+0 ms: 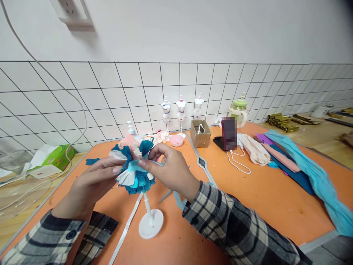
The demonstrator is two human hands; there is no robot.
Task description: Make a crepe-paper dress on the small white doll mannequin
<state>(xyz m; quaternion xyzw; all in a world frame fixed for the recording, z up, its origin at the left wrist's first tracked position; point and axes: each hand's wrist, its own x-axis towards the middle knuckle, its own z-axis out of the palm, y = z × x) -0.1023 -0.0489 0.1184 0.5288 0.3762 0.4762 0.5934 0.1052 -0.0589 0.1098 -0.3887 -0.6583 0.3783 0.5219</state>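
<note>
A small white dress-form stand [151,223] stands on the orange table, wearing a ruffled paper dress [140,180] in teal, light blue, white and peach. My left hand [96,178] is at the dress's left side, thumb and fingers closed on its edge, the fingertips partly hidden. From the right, my right hand [172,165] pinches a light blue strip [134,165] across the waist between thumb and forefinger. Under my right wrist a light blue ribbon [179,201] hangs to the table, with a scissors blade [165,196] beside it.
Several more white dress forms [181,108] stand by the wall behind a pink dish [176,140]. A cardboard box [200,134], a phone [229,133] with white cord and a baby bottle [237,110] are farther right. Folded crepe paper [311,162] lies at right; a white strip [127,228] crosses the front.
</note>
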